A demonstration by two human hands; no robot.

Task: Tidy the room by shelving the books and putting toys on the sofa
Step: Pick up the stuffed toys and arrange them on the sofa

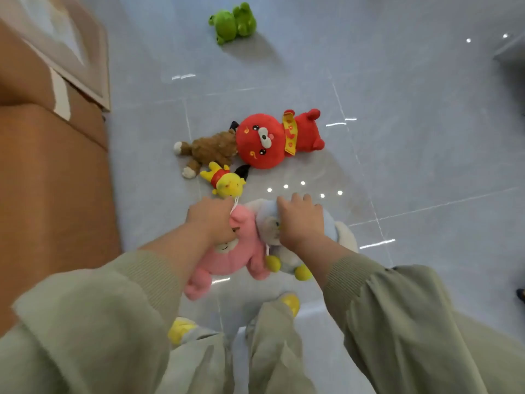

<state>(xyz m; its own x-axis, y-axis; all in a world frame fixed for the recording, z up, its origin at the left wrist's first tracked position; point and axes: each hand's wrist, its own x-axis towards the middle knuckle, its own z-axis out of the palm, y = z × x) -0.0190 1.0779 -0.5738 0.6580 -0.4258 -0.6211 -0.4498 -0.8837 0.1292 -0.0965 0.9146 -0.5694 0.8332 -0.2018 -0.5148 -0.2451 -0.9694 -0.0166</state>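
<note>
Fingers of the left hand (211,220) curl round a pink toy (227,258) and those of the right hand (301,223) clamp a pale blue toy (331,226) touching it, over the floor (412,143) near a red toy (261,143), brown toy (210,150) and yellow toy (227,184).

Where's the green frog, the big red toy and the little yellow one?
green frog (234,22): head view, the middle of its green body.
big red toy (260,143): head view, on its round face.
little yellow toy (230,185): head view, on its yellow head.
</note>
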